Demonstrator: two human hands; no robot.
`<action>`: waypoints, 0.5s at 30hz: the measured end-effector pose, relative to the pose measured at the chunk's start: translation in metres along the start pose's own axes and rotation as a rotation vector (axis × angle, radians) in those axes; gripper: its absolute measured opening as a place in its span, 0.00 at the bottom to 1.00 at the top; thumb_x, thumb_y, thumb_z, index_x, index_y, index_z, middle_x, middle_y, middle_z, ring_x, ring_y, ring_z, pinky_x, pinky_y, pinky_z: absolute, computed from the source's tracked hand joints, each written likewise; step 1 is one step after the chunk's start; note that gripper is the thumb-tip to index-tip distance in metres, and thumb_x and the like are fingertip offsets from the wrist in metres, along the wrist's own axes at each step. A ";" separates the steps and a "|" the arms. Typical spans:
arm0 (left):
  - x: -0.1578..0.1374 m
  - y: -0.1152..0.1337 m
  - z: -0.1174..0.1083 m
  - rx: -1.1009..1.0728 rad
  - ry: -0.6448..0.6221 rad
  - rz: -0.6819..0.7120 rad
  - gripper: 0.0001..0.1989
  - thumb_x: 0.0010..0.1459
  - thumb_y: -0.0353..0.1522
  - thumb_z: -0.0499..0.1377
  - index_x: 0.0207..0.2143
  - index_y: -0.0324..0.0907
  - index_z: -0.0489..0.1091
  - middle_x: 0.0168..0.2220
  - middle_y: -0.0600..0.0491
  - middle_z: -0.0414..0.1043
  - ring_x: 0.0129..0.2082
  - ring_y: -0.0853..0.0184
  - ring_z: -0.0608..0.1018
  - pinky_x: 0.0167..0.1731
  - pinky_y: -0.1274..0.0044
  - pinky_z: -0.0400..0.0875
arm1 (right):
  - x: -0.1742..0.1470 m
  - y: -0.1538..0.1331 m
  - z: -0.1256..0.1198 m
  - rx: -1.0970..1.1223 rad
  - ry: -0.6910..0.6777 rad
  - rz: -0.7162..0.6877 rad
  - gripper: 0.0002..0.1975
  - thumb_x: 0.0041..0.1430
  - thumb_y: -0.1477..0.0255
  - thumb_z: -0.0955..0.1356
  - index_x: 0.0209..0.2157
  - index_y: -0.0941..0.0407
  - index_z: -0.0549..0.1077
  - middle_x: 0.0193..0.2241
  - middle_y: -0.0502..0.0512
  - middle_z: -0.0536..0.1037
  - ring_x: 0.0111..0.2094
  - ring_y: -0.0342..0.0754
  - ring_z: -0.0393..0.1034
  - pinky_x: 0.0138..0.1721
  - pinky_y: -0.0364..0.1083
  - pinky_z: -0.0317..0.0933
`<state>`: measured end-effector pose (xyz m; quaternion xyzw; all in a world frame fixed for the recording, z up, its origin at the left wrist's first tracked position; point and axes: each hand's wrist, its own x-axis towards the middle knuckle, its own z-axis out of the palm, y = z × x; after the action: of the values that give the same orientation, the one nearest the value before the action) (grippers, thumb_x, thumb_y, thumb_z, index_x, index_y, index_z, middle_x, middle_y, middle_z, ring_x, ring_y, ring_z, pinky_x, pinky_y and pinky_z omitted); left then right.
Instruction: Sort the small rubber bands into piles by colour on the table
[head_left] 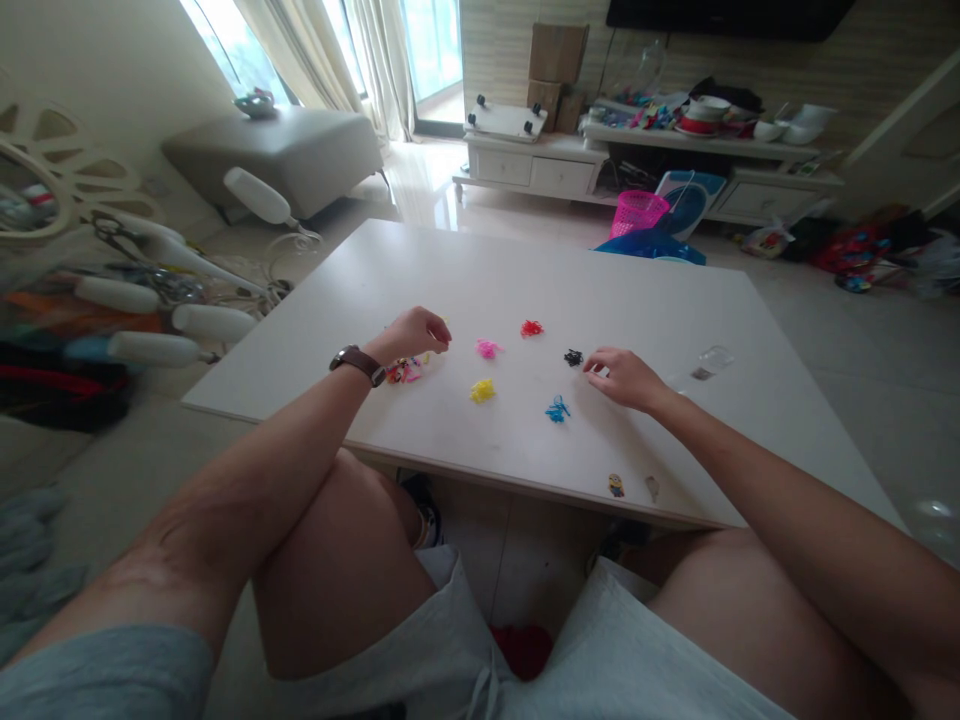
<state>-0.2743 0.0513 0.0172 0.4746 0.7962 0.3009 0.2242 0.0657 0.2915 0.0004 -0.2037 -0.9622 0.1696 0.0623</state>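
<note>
Small heaps of what look like little rubber bands lie on the white table (600,290). They are a pink heap (487,348), a red heap (532,328), a yellow heap (482,391), a blue heap (557,409) and a black heap (573,357). My left hand (417,335), with a watch on its wrist, hovers over a mixed-colour pile (405,371) and partly hides it. Its fingers are curled together, and whatever they pinch is too small to see. Just right of the black heap, my right hand (621,377) rests with fingers loosely bent and slightly apart.
A small clear container (716,357) lies on the table's right side. Near the front edge are a yellow-and-blue cartoon figure piece (616,485) and a small pale piece (652,487). Beyond the table stands a pink basket (637,212); a white lamp (259,195) stands at left.
</note>
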 end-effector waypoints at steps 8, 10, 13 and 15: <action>-0.009 -0.024 -0.015 0.135 0.014 -0.221 0.11 0.36 0.32 0.70 0.28 0.42 0.81 0.25 0.53 0.78 0.28 0.65 0.77 0.28 0.77 0.69 | 0.000 0.003 0.000 0.012 -0.004 -0.022 0.07 0.58 0.74 0.66 0.32 0.55 0.78 0.38 0.56 0.80 0.37 0.49 0.75 0.39 0.45 0.66; -0.010 -0.025 -0.015 0.166 0.003 -0.265 0.12 0.36 0.32 0.71 0.29 0.42 0.82 0.25 0.53 0.78 0.29 0.64 0.77 0.28 0.77 0.69 | 0.001 0.003 0.001 0.011 -0.007 -0.025 0.07 0.58 0.74 0.66 0.32 0.55 0.78 0.38 0.56 0.80 0.37 0.49 0.75 0.38 0.45 0.66; -0.009 -0.027 -0.014 0.182 -0.031 -0.305 0.14 0.34 0.31 0.71 0.30 0.42 0.82 0.27 0.53 0.79 0.29 0.64 0.77 0.27 0.78 0.70 | 0.001 0.004 0.002 0.005 -0.013 -0.028 0.07 0.58 0.74 0.67 0.31 0.55 0.78 0.38 0.56 0.81 0.37 0.49 0.75 0.39 0.45 0.66; -0.007 -0.031 -0.014 0.183 -0.062 -0.312 0.14 0.33 0.30 0.71 0.29 0.43 0.82 0.29 0.53 0.80 0.30 0.64 0.78 0.26 0.79 0.70 | 0.001 0.004 0.003 0.000 -0.018 -0.026 0.06 0.58 0.74 0.67 0.31 0.55 0.78 0.37 0.55 0.81 0.37 0.49 0.75 0.39 0.45 0.66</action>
<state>-0.2988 0.0298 0.0061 0.3729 0.8769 0.1741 0.2486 0.0658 0.2941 -0.0033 -0.1898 -0.9653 0.1706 0.0559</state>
